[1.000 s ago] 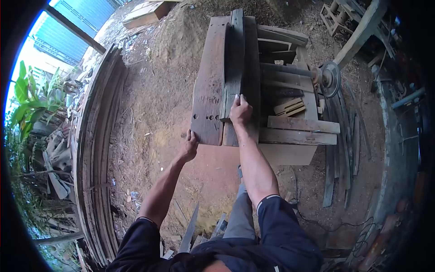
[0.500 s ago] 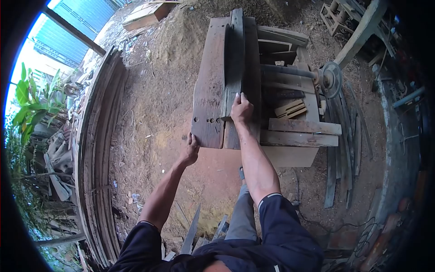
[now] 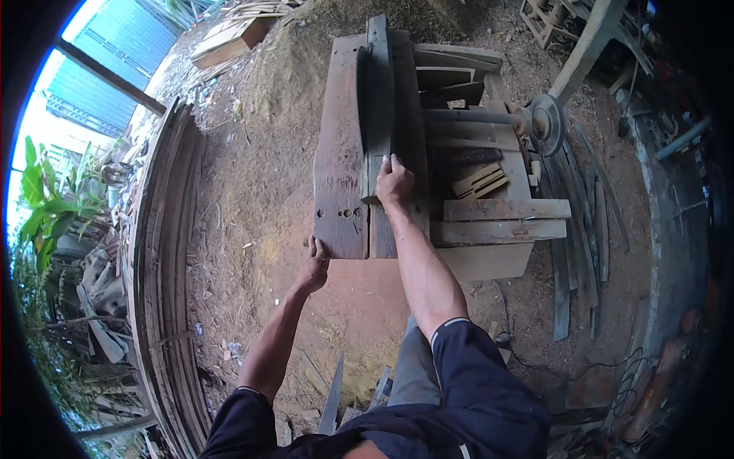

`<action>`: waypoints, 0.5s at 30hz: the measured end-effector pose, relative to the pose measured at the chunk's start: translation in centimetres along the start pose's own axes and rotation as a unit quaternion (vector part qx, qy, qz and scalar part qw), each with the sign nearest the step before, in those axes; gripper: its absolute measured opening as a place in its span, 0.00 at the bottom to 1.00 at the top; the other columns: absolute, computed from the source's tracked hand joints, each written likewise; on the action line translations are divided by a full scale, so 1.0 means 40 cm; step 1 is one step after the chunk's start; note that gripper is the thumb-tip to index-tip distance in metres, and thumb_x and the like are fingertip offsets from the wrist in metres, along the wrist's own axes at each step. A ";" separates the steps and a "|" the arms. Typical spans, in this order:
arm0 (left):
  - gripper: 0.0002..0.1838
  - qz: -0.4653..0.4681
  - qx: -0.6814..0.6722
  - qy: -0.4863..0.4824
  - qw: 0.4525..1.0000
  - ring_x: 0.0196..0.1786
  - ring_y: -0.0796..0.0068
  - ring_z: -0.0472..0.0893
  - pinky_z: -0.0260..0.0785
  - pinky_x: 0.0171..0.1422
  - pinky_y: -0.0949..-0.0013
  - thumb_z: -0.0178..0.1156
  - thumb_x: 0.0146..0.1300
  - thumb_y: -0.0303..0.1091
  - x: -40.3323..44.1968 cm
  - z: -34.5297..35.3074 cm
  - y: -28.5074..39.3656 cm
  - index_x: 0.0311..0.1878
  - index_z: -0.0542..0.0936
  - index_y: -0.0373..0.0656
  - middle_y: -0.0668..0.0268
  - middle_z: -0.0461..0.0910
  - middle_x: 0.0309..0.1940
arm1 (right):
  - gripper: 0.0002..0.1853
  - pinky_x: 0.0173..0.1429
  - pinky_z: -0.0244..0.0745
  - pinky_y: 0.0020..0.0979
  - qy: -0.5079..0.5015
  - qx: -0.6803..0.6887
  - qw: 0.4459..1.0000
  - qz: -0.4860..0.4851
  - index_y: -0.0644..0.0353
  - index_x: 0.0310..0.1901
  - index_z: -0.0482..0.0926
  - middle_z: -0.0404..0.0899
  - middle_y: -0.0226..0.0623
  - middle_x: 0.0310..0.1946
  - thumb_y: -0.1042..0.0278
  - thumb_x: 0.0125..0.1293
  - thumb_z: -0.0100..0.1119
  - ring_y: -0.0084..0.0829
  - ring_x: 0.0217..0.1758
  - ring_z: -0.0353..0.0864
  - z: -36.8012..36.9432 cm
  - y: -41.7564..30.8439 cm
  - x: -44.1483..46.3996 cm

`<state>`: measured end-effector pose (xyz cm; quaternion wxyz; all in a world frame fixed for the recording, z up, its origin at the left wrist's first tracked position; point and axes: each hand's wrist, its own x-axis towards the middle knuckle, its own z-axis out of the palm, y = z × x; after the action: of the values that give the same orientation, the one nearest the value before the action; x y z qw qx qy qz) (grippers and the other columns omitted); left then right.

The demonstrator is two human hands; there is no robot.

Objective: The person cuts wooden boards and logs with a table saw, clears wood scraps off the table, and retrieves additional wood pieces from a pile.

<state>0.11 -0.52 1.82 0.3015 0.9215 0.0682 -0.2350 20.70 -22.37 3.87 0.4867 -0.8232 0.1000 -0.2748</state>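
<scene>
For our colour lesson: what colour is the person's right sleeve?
The right sleeve is dark navy with pale trim; head view.

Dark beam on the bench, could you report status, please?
Right hand gripping near end of beam. Left hand at bench corner. Loose slats clear of beam.

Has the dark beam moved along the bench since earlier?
Yes, away from the person. The near end of the dark beam was about level with the holes in the bench, now beyond them.

Long boards (image 3: pixel 162 268) lie stacked along the left edge of the dirt ground (image 3: pixel 252 172); a wooden box (image 3: pixel 229 46) sits toward its far-left corner.
</scene>
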 end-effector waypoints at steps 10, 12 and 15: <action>0.33 0.070 0.007 0.042 0.997 0.80 0.46 0.39 0.44 0.81 0.62 0.42 0.75 0.28 0.030 0.028 -0.074 0.76 0.40 0.29 0.38 0.30 0.77 | 0.14 0.40 0.80 0.47 -0.063 -0.004 0.996 0.066 0.66 0.45 0.83 0.83 0.55 0.34 0.63 0.67 0.58 0.54 0.36 0.84 0.019 0.018 0.023; 0.32 0.057 -0.016 0.047 0.997 0.81 0.57 0.41 0.43 0.80 0.68 0.45 0.74 0.25 0.013 0.010 -0.048 0.76 0.46 0.33 0.44 0.33 0.79 | 0.10 0.36 0.78 0.50 -0.001 0.030 0.999 0.011 0.62 0.31 0.75 0.80 0.54 0.27 0.64 0.67 0.56 0.57 0.32 0.82 0.031 0.021 0.027; 0.33 0.037 -0.062 0.046 0.996 0.81 0.60 0.41 0.41 0.80 0.69 0.45 0.73 0.25 0.003 0.007 -0.019 0.76 0.45 0.32 0.45 0.35 0.79 | 0.10 0.36 0.78 0.49 -0.002 0.036 0.999 0.005 0.62 0.31 0.75 0.81 0.53 0.29 0.65 0.67 0.56 0.57 0.32 0.82 0.038 0.029 0.032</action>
<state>-0.10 -0.09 1.18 0.3627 0.9130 0.0624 -0.1759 22.71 -22.36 2.77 0.5177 -0.8050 0.0927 -0.2745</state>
